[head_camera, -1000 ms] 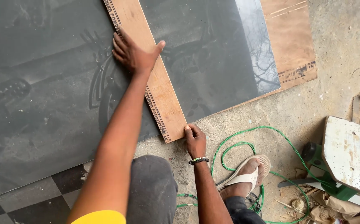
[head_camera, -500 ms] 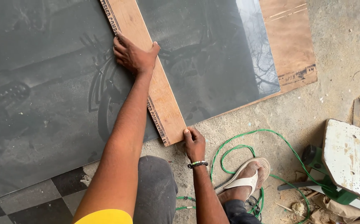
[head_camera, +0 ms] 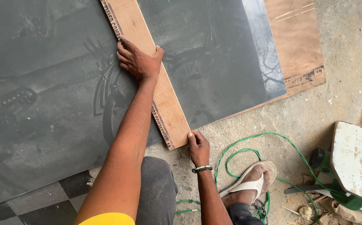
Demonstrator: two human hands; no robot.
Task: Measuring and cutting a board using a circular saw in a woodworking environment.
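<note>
A long narrow plywood strip (head_camera: 164,96) lies diagonally on a large glossy dark grey sheet (head_camera: 43,83). My left hand (head_camera: 138,60) presses flat on the strip's upper part, fingers spread over its left edge. My right hand (head_camera: 199,146), with a beaded bracelet at the wrist, grips the strip's near right corner at the sheet's edge. My knee in dark trousers (head_camera: 156,189) is just below the strip's end.
A brown plywood board (head_camera: 299,50) sticks out from under the dark sheet at the right. A green cable (head_camera: 251,143) loops on the concrete floor by my sandalled foot (head_camera: 249,183). A white worn stool (head_camera: 356,158) and wood scraps sit at the right. Checkered tiles (head_camera: 35,204) show at bottom left.
My left hand has slid slightly toward me along the strip. My right hand stays on the near corner.
</note>
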